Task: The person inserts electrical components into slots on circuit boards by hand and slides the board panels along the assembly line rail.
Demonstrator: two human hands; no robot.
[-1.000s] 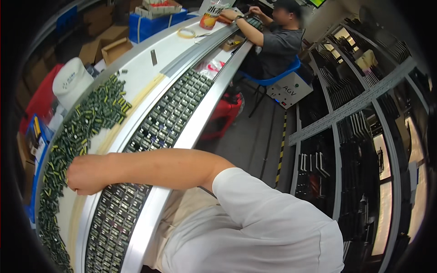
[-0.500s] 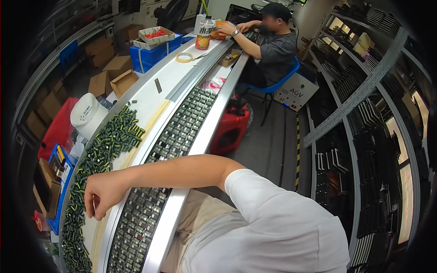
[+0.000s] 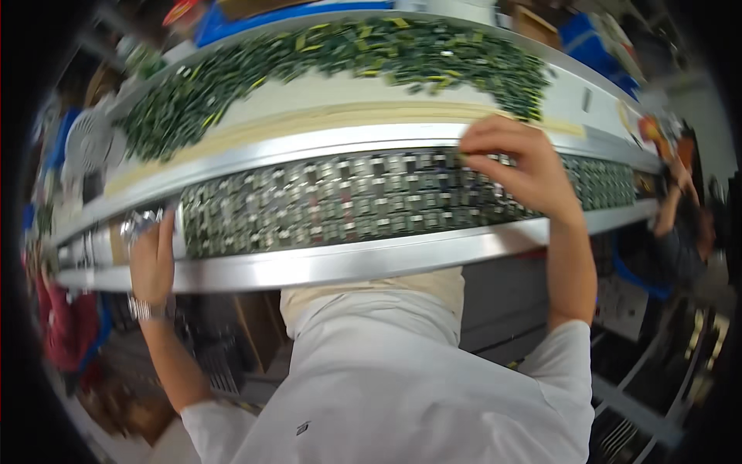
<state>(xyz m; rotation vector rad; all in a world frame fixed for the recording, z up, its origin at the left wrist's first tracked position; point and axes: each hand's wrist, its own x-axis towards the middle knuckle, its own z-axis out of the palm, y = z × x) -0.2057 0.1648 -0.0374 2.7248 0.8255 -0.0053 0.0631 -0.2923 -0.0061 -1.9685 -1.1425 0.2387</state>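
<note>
My right hand (image 3: pixel 522 158) is closed in a pinch over the far edge of a long panel of small circuit boards (image 3: pixel 332 193). A tiny dark spot shows at its fingertips, too blurred to name. At the panel's left end, my left hand (image 3: pixel 153 263) has a finger stretched out beside a shiny, clear crumpled piece (image 3: pixel 144 220). A watch (image 3: pixel 147 309) is on that wrist. Beyond the panel lies a heap of small dark green cylindrical parts with yellow marks, like capacitors (image 3: pixel 332 54).
Metal rails (image 3: pixel 348 261) run along the near side of the panel. Pale yellow strips (image 3: pixel 309 116) lie between the far rail and the heap. One person (image 3: pixel 684 209) sits at the far right, another (image 3: pixel 69 321) at the far left. Blue boxes (image 3: pixel 595 46) stand behind.
The view has swung round, so the line now runs across it. My right hand has gone from above the heap to the board panel. My left hand has come into view.
</note>
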